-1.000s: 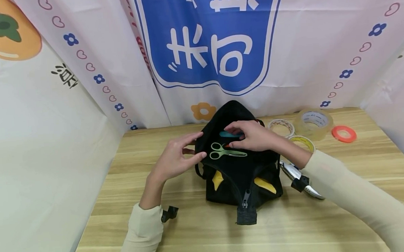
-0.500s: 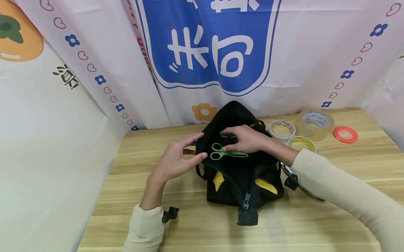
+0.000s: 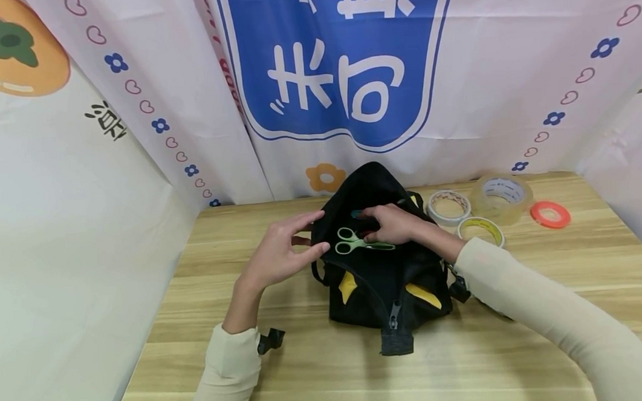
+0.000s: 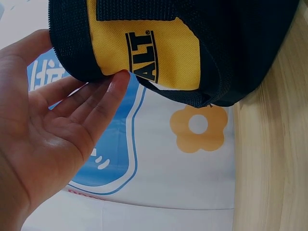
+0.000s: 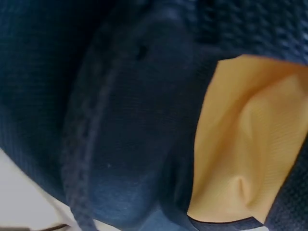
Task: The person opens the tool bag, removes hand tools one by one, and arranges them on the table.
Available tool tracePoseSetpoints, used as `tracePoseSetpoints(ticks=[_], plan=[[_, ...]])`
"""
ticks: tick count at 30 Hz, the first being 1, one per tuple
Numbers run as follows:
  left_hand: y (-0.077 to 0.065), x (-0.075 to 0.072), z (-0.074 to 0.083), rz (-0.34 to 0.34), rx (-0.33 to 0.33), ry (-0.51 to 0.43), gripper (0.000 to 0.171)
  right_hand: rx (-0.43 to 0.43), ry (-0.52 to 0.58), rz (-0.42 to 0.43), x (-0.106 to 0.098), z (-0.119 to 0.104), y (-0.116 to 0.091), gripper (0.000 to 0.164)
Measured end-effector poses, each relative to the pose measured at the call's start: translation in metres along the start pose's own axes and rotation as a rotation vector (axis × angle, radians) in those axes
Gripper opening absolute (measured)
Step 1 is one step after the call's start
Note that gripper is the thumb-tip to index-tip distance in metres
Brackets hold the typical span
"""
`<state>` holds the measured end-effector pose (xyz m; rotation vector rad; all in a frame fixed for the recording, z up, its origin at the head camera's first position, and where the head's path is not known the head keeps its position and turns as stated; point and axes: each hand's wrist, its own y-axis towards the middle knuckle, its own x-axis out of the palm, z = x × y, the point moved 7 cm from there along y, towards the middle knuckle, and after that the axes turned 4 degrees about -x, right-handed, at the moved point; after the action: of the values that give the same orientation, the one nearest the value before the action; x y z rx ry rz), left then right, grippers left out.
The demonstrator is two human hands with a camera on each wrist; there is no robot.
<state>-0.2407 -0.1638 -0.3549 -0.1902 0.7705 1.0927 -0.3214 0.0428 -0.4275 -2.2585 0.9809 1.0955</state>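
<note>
1. Head view puts the black bag (image 3: 382, 276) on the table (image 3: 303, 371) in front of me, its mouth gaping toward me and the green scissors (image 3: 355, 243) lying just inside, finger loops to the left.
2. My left hand (image 3: 282, 254) holds the bag's left rim between thumb and fingers; the left wrist view shows the fingertips (image 4: 119, 82) against the yellow panel (image 4: 168, 57) outside. I judge a light pinch enough here, so long as it spreads the cloth rather than folding it inward.
3. My right hand (image 3: 393, 224) is down in the bag, fingers bent by a teal thing (image 3: 357, 213), thumb beside the scissors. I can't tell whether it grasps anything: the fingertips are partly hidden, and the right wrist view gives only dark cloth and yellow fabric.
4. Feeling out each piece before squeezing seems wise, since the scissors' blades point right, beneath my palm, and two things could snag together.
5. Best to lift my right sleeve (image 3: 522, 293) a little: it runs close by the yellow-lined tape roll (image 3: 480, 222) and could nudge it.
</note>
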Motion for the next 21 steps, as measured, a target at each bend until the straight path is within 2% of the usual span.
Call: tracePoseSetpoints(ticks=[12, 21], plan=[[-0.002, -0.002, 0.001, 0.005, 0.001, 0.011, 0.059, -0.005, -0.074, 0.055, 0.017, 0.010, 0.004, 0.041], [-0.002, -0.003, 0.001, 0.003, -0.001, 0.021, 0.059, -0.005, -0.100, 0.081, 0.019, 0.008, 0.006, 0.038]])
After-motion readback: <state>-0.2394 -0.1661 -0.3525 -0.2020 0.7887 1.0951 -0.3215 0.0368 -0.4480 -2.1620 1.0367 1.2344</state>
